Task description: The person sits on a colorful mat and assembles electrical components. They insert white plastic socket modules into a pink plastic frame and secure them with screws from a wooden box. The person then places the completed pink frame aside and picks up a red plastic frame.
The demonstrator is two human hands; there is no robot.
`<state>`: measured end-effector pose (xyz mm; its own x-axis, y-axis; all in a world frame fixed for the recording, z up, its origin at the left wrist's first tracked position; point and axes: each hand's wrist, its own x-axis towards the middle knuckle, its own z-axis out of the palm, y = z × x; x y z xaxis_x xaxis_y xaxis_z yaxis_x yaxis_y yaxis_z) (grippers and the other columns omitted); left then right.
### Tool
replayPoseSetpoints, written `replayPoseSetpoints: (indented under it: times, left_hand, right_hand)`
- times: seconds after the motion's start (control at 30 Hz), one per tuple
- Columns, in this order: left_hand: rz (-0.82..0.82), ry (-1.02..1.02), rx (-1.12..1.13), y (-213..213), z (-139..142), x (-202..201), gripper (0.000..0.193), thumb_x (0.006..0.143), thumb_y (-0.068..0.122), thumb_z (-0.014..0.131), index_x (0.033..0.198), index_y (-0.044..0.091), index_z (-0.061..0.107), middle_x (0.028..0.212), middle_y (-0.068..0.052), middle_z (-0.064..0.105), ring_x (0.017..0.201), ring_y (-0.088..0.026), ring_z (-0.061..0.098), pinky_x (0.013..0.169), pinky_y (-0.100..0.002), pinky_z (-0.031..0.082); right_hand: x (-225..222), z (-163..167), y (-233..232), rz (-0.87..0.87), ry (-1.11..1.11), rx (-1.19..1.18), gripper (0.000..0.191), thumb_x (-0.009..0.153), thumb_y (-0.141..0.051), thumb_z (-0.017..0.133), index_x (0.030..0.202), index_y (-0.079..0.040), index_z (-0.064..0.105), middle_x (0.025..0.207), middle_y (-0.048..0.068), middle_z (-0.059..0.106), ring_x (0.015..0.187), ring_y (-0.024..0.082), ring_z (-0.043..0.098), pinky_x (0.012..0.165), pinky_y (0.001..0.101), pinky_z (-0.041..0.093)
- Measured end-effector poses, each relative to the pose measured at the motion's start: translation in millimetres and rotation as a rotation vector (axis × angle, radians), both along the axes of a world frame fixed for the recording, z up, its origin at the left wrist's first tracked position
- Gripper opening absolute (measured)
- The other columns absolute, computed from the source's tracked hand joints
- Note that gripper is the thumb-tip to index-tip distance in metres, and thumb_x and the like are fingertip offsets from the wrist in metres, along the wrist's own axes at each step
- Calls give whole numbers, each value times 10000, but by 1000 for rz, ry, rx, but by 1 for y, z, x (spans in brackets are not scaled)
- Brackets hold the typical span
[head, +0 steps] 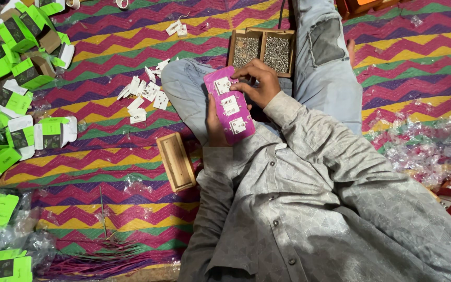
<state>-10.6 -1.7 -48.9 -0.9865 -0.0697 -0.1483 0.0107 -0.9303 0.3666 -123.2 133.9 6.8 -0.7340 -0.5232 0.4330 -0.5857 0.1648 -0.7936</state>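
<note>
Head view: left hand cupped under a pink backing card of three white switch plates, steadied over the lap near the mat's middle, right hand with fingertips pinched on its upper edge. Just beyond, wooden two-compartment tray heaped with metal screws, within easy reach; green boxes along the mat's left edge.
</note>
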Motion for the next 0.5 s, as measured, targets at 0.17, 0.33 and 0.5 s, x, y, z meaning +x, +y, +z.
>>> replayPoseSetpoints:
  times: [0.17, 0.33, 0.5]
  left_hand:
    - [-6, 43, 48, -1, -3, -2, 680, 1096, 598, 307, 1414, 29, 503, 1095, -176, 690, 902, -354, 731, 715, -449, 615]
    - [24, 4, 52, -2, -3, -3, 681, 1091, 586, 296, 1436, 27, 474, 1114, -187, 675, 887, -364, 724, 729, -456, 619]
    - [25, 37, 15, -3, -3, -3, 688, 1095, 590, 302, 1445, 21, 465, 1122, -204, 672, 882, -363, 719, 716, -461, 606]
  right_hand:
    - [0, -4, 3, 96, 15, 7, 354, 823, -101, 890, 1167, -113, 805, 1057, 66, 639, 1018, 200, 623, 885, 331, 543]
    - [-3, -8, 4, 108, 57, 12, 258, 793, -96, 914, 1028, -156, 825, 1087, 60, 642, 1075, 210, 606, 938, 342, 522]
    - [-3, -7, 5, 115, -42, -35, 378, 808, -136, 883, 1156, -89, 745, 1171, 93, 612, 1150, 235, 600, 1004, 360, 488]
